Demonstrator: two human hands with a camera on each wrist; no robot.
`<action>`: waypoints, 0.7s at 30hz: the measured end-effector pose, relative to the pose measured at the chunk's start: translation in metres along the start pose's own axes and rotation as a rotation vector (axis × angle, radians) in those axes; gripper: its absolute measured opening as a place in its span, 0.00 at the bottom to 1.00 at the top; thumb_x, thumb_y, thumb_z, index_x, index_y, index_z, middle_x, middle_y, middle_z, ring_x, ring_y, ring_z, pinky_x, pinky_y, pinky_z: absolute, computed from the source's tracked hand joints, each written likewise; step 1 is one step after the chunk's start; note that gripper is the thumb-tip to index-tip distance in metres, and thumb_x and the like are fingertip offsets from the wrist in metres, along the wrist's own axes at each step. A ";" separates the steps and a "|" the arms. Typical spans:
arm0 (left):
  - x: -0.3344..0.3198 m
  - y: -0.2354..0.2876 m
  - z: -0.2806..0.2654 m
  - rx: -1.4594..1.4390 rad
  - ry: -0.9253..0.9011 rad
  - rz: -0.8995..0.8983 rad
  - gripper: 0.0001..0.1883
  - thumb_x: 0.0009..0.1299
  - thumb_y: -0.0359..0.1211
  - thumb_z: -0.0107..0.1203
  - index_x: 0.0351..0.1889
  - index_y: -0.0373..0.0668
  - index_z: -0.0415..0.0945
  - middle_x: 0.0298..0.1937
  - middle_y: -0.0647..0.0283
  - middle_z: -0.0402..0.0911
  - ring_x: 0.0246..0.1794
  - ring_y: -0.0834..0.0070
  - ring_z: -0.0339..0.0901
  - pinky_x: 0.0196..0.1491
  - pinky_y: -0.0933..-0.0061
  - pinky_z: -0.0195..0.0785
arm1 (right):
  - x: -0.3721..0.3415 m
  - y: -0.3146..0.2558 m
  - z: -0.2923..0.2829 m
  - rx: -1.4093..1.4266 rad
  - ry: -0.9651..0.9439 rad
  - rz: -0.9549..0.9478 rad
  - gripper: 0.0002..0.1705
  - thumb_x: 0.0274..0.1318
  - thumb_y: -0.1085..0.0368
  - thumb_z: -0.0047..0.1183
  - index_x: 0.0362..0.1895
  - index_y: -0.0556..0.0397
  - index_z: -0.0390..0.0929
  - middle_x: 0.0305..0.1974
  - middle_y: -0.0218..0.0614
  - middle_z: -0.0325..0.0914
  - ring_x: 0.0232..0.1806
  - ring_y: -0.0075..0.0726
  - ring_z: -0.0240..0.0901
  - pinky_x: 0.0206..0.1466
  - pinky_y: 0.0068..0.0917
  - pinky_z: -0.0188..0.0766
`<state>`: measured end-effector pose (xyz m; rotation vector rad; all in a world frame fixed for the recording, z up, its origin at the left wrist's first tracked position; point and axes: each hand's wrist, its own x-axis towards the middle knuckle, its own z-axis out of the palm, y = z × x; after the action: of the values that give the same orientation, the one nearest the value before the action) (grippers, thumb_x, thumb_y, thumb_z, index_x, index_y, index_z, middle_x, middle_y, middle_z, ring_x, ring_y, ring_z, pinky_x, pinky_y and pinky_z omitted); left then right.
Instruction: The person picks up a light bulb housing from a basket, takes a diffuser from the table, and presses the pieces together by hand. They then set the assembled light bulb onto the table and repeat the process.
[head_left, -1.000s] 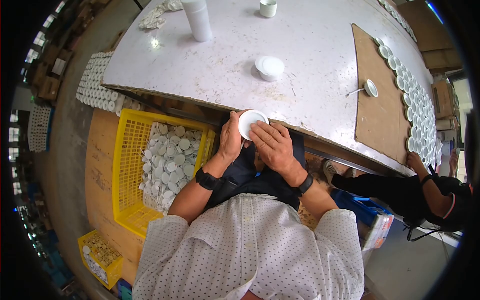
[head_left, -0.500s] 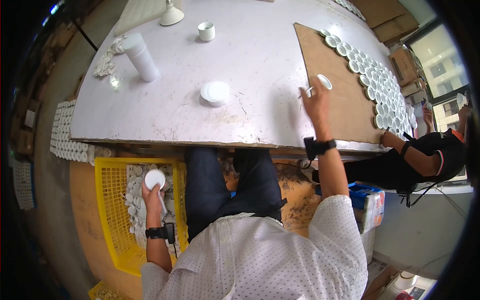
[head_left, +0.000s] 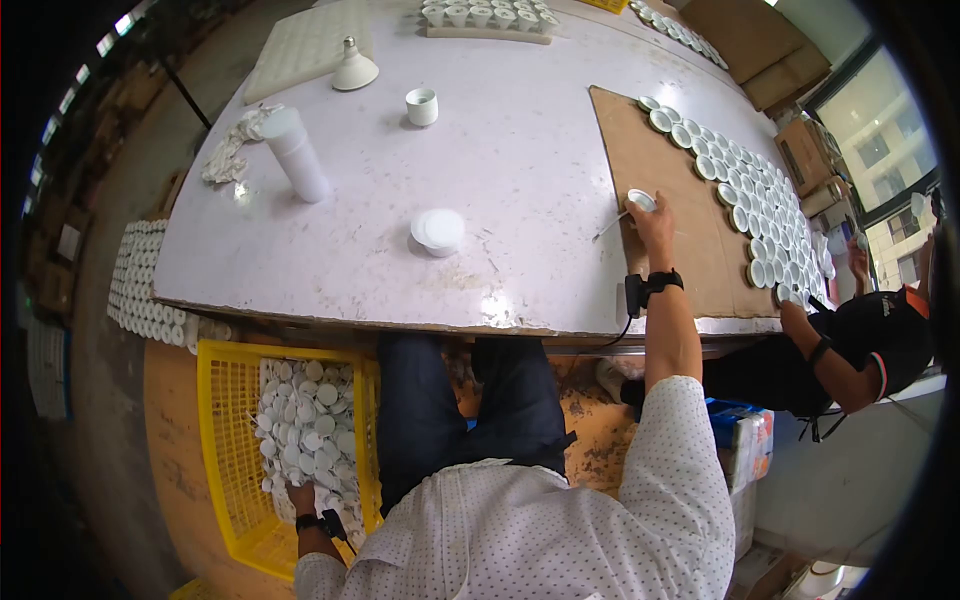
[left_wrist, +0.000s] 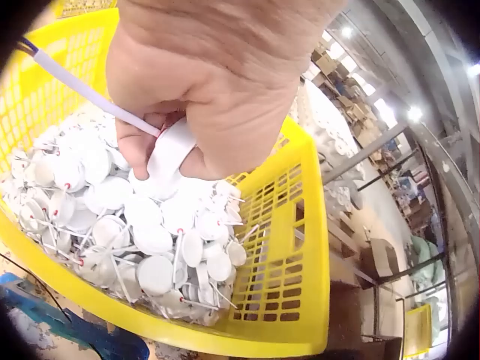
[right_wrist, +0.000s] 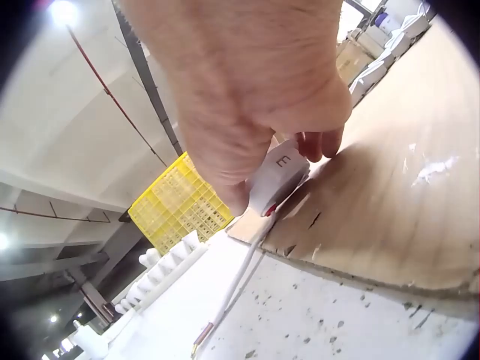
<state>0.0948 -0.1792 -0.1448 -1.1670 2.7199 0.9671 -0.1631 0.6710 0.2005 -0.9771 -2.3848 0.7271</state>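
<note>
My left hand (head_left: 302,497) is down in the yellow crate (head_left: 212,440), over a heap of white round parts with short cables. In the left wrist view its thumb and fingers pinch a white disc-shaped part (left_wrist: 166,159) with a white-sleeved cable (left_wrist: 86,91). On the table, my right hand (head_left: 657,235) grips a white cup-shaped housing (right_wrist: 276,178) marked "E" at the left edge of the cardboard sheet (head_left: 655,155). A cable (right_wrist: 238,276) with bare wire ends trails from that housing over the white tabletop (head_left: 530,180).
Rows of white cups (head_left: 745,205) line the cardboard's right side. Before me stand a lidded white tub (head_left: 438,230), a small white cup (head_left: 422,107), a tall white cylinder (head_left: 296,160) and a lamp-shaped part (head_left: 354,68). Another person (head_left: 870,340) works at the right.
Both hands were together on a white round part at the table edge. The left hand has since gone down into the crate with it; the right has reached out and gripped the housing on the cardboard.
</note>
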 end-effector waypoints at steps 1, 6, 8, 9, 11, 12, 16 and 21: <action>-0.016 0.030 -0.013 0.003 0.002 -0.008 0.27 0.51 0.29 0.53 0.52 0.33 0.65 0.44 0.53 0.74 0.33 0.61 0.75 0.40 0.68 0.69 | -0.004 0.000 0.003 0.026 -0.003 -0.033 0.45 0.36 0.50 0.63 0.56 0.66 0.63 0.48 0.59 0.71 0.51 0.54 0.69 0.53 0.36 0.66; -0.062 0.245 0.003 -0.418 -0.400 0.354 0.12 0.61 0.28 0.54 0.42 0.33 0.73 0.41 0.60 0.78 0.41 0.74 0.74 0.45 0.75 0.67 | -0.053 -0.014 0.024 0.154 0.098 -0.410 0.45 0.34 0.59 0.67 0.59 0.61 0.61 0.49 0.53 0.69 0.51 0.50 0.68 0.52 0.36 0.66; -0.118 0.362 -0.010 -0.644 -0.595 0.339 0.17 0.62 0.24 0.54 0.49 0.32 0.68 0.49 0.56 0.76 0.48 0.72 0.74 0.51 0.76 0.65 | -0.085 -0.040 0.024 0.266 0.038 -0.563 0.48 0.33 0.67 0.68 0.62 0.57 0.56 0.51 0.51 0.67 0.53 0.49 0.66 0.54 0.37 0.65; -0.140 0.403 -0.013 -0.672 -0.706 0.406 0.19 0.62 0.24 0.53 0.52 0.33 0.66 0.51 0.52 0.74 0.50 0.70 0.73 0.50 0.75 0.66 | -0.102 -0.054 0.022 0.272 0.011 -0.568 0.48 0.33 0.67 0.68 0.62 0.57 0.56 0.51 0.51 0.67 0.53 0.49 0.66 0.54 0.37 0.65; -0.173 0.463 -0.013 -0.788 -0.898 0.620 0.25 0.60 0.18 0.51 0.57 0.33 0.60 0.58 0.50 0.69 0.54 0.69 0.71 0.50 0.75 0.67 | -0.135 -0.080 0.020 0.436 -0.107 -0.609 0.49 0.32 0.70 0.67 0.63 0.56 0.55 0.52 0.49 0.65 0.54 0.47 0.64 0.55 0.36 0.63; -0.188 0.490 -0.015 -0.746 -0.883 0.758 0.28 0.59 0.18 0.53 0.58 0.33 0.58 0.59 0.51 0.67 0.54 0.69 0.71 0.48 0.76 0.67 | -0.150 -0.090 0.021 0.472 -0.141 -0.650 0.50 0.31 0.72 0.67 0.63 0.56 0.55 0.53 0.47 0.64 0.54 0.45 0.64 0.55 0.34 0.63; -0.216 0.543 0.012 -0.753 -0.944 0.831 0.39 0.54 0.20 0.57 0.64 0.37 0.50 0.64 0.52 0.58 0.58 0.66 0.67 0.49 0.73 0.66 | -0.206 -0.125 0.022 0.614 -0.363 -0.679 0.52 0.28 0.73 0.68 0.62 0.57 0.55 0.51 0.46 0.64 0.53 0.45 0.64 0.54 0.34 0.63; -0.223 0.548 0.017 -0.745 -0.744 0.885 0.38 0.52 0.24 0.62 0.61 0.38 0.55 0.55 0.54 0.69 0.54 0.69 0.70 0.52 0.70 0.66 | -0.244 -0.139 0.031 0.640 -0.541 -0.711 0.53 0.26 0.70 0.70 0.62 0.54 0.57 0.52 0.45 0.63 0.54 0.45 0.62 0.56 0.36 0.62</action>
<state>-0.1122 0.2625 0.1899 0.5132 2.1746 2.0483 -0.0931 0.3973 0.2124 0.3624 -2.3799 1.4274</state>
